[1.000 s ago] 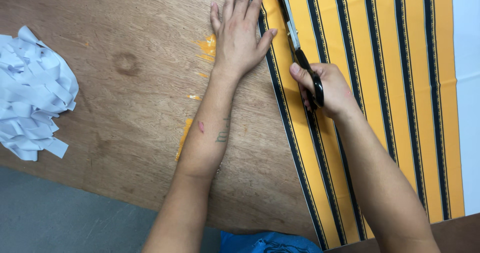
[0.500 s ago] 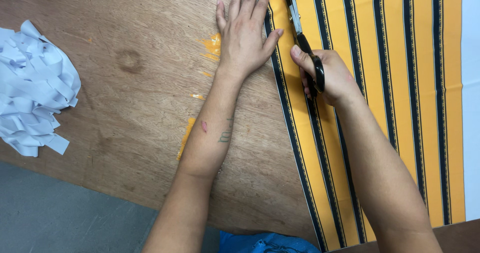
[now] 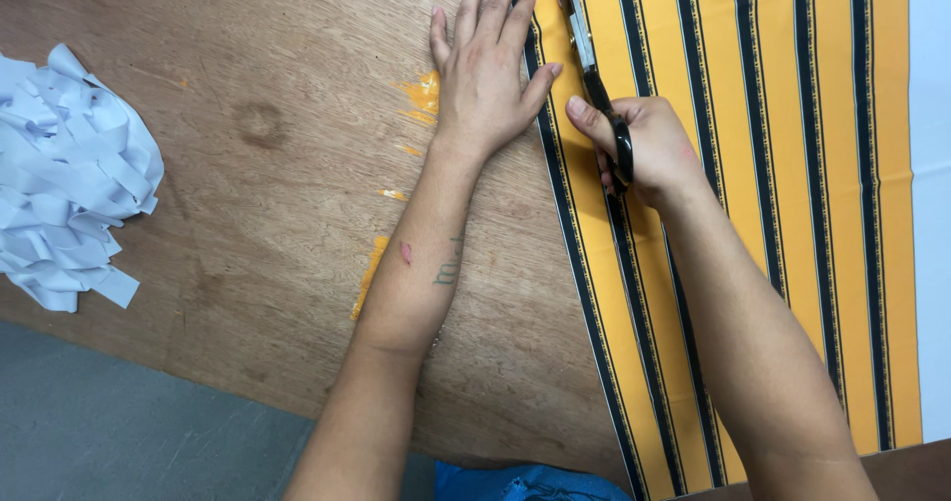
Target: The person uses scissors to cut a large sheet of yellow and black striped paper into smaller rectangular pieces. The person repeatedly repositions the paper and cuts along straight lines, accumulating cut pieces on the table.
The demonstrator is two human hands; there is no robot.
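Observation:
A sheet of orange fabric with black stripes (image 3: 792, 194) covers the right side of a wooden table (image 3: 277, 194). My right hand (image 3: 649, 150) grips the black handles of a pair of scissors (image 3: 586, 60), whose blades point away from me along a stripe near the fabric's left edge. My left hand (image 3: 487, 70) lies flat, fingers spread, on the wood with its fingertips pressing the fabric's left edge beside the blades. The blade tips run out of view at the top.
A heap of white paper or cloth strips (image 3: 64, 179) lies at the table's left. Small orange scraps (image 3: 424, 93) and an orange sliver (image 3: 369, 278) lie on the wood. The near table edge drops to a grey floor (image 3: 119, 432). Blue cloth (image 3: 515, 483) shows below.
Both hands have moved a little farther away from me along the fabric's left edge, and the scissors have advanced up the stripe.

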